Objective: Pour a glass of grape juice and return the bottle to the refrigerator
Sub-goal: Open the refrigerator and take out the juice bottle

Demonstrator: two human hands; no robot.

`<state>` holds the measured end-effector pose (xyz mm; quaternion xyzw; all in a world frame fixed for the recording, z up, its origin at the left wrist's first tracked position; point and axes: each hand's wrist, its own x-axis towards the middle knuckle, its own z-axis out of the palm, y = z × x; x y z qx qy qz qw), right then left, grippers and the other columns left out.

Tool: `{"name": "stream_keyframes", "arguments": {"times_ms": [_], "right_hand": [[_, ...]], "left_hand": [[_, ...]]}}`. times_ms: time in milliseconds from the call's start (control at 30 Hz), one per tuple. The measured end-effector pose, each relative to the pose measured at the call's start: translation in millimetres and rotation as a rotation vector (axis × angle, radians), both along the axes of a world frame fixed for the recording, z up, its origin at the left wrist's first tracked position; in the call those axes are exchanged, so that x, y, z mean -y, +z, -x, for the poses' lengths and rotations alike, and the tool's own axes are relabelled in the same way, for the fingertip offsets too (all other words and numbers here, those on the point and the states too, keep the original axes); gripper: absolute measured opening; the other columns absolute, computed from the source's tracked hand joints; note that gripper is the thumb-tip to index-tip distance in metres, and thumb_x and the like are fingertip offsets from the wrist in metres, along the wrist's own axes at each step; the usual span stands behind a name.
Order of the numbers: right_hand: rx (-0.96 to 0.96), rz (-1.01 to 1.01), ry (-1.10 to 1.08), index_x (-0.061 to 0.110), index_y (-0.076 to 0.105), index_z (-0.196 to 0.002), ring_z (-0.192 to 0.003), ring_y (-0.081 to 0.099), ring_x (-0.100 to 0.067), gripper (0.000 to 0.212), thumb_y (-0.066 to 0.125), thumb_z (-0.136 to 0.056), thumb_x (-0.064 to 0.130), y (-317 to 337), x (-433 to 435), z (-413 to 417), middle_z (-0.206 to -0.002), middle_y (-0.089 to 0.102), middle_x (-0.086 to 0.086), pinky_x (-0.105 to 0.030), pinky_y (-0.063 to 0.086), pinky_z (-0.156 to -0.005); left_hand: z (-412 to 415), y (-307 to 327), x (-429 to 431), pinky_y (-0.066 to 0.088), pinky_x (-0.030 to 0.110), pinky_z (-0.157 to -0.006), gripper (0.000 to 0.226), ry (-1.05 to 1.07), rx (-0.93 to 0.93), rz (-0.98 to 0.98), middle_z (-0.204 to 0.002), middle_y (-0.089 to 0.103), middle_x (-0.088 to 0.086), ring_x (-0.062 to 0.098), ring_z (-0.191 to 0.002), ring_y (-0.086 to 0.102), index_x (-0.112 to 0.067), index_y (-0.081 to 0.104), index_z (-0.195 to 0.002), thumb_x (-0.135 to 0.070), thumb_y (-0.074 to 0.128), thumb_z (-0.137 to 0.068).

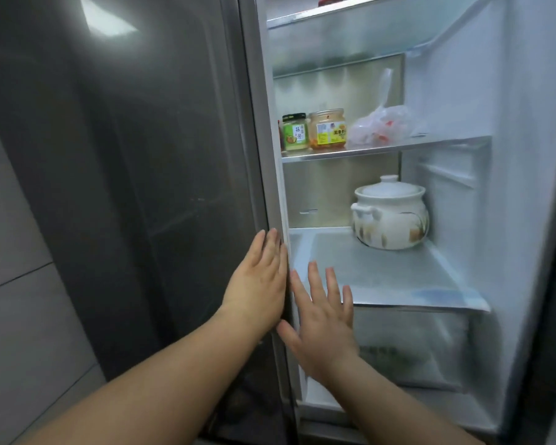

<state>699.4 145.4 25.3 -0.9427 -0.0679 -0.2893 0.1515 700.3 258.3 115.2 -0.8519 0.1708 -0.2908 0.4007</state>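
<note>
The refrigerator's right compartment (527, 155) stands open in front of me, lit white inside. No grape juice bottle and no glass are in view. My left hand (257, 284) rests flat, fingers together, against the right edge of the closed dark left door (126, 187). My right hand (321, 319) is spread open, palm forward, in front of the lower glass shelf (382, 271), holding nothing.
Two labelled jars (313, 131) and a tied plastic bag (381, 125) sit on the middle shelf. A white lidded ceramic pot (390, 213) stands at the back of the lower shelf. A clear crisper drawer (414, 345) lies below. Grey tiled wall (20, 316) on the left.
</note>
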Motion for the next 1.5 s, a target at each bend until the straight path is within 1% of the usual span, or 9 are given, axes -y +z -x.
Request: {"name": "stream_keyframes", "arguments": {"times_ms": [200,500,600,700,767,1000,1233,1367,1500], "right_hand": [[0.006,-0.071,0.225,0.031,-0.002,-0.155,-0.145,-0.025,-0.016,0.086,0.035,-0.084,0.061,-13,-18,-26,-0.162,-0.012,0.001,-0.043,-0.015,-0.115],[0.093,-0.021,0.250,0.016,0.025,-0.153,-0.149,0.006,-0.028,0.091,0.041,-0.079,0.067,-24,-20,-42,-0.161,0.017,-0.008,-0.050,0.012,-0.111],[0.125,-0.026,0.281,0.016,0.026,-0.152,-0.147,0.012,-0.028,0.091,0.042,-0.079,0.069,-28,-24,-42,-0.159,0.026,-0.006,-0.051,0.015,-0.109],[0.147,-0.025,0.317,0.018,0.019,-0.154,-0.148,0.008,-0.027,0.095,0.043,-0.079,0.071,-34,-26,-39,-0.160,0.022,-0.004,-0.050,0.011,-0.112],[0.157,-0.011,0.345,0.019,0.015,-0.155,-0.148,0.007,-0.028,0.102,0.046,-0.074,0.074,-37,-26,-34,-0.161,0.019,-0.004,-0.050,0.008,-0.114],[0.310,-0.095,0.519,0.024,-0.004,-0.155,-0.149,0.007,-0.032,0.114,0.056,-0.071,0.073,-50,-46,-1,-0.163,0.007,-0.008,-0.051,0.008,-0.116],[0.485,-0.128,0.678,0.030,0.002,-0.156,-0.149,0.003,-0.033,0.095,0.043,-0.082,0.074,-64,-72,24,-0.164,-0.008,-0.006,-0.054,0.012,-0.115],[0.457,-0.171,0.683,0.028,0.000,-0.156,-0.149,0.002,-0.033,0.108,0.051,-0.073,0.074,-53,-84,32,-0.164,-0.007,-0.008,-0.054,0.011,-0.114],[0.536,-0.123,0.764,0.026,0.009,-0.155,-0.150,0.000,-0.028,0.092,0.042,-0.082,0.071,-48,-112,53,-0.164,-0.002,-0.008,-0.052,0.013,-0.115]], "left_hand": [[4,4,5,-0.033,0.056,-0.092,0.063,0.063,-0.033,-0.015,-0.157,-0.010,0.029,0.043,-0.145,-0.014,0.010,-0.016,-0.140,-0.029,0.015,-0.101],[1,-3,2,-0.041,0.057,-0.091,0.059,0.100,-0.022,-0.061,-0.155,-0.015,0.030,0.043,-0.142,-0.020,0.008,-0.015,-0.135,-0.029,0.014,-0.100],[4,-8,-4,-0.036,0.057,-0.098,0.056,0.065,0.049,-0.061,-0.156,-0.009,0.028,0.042,-0.144,-0.014,0.007,-0.004,-0.142,-0.024,0.008,-0.097],[9,-17,-16,-0.015,0.055,-0.114,0.060,0.014,0.164,-0.018,-0.155,0.022,0.023,0.037,-0.147,0.015,0.003,0.033,-0.143,-0.020,0.009,-0.093],[16,-20,-24,-0.007,0.053,-0.118,0.060,-0.023,0.196,0.007,-0.153,0.031,0.020,0.033,-0.145,0.020,0.002,0.042,-0.141,-0.017,0.010,-0.094],[62,-24,-55,-0.001,0.051,-0.119,0.058,-0.087,0.287,0.020,-0.154,0.032,0.014,0.029,-0.145,0.025,-0.002,0.040,-0.144,-0.027,0.039,-0.092],[120,-31,-98,0.009,0.055,-0.115,0.057,-0.056,0.371,0.057,-0.153,0.036,0.008,0.026,-0.143,0.030,-0.012,0.042,-0.145,-0.025,0.048,-0.090],[153,-41,-104,0.013,0.053,-0.113,0.061,0.056,0.470,0.216,-0.152,0.037,0.009,0.025,-0.143,0.029,-0.015,0.044,-0.144,-0.031,0.057,-0.087],[161,-38,-91,0.013,0.052,-0.114,0.068,0.143,0.605,0.440,-0.155,0.030,0.013,0.027,-0.144,0.025,-0.016,0.038,-0.147,-0.043,0.054,-0.087]]}}
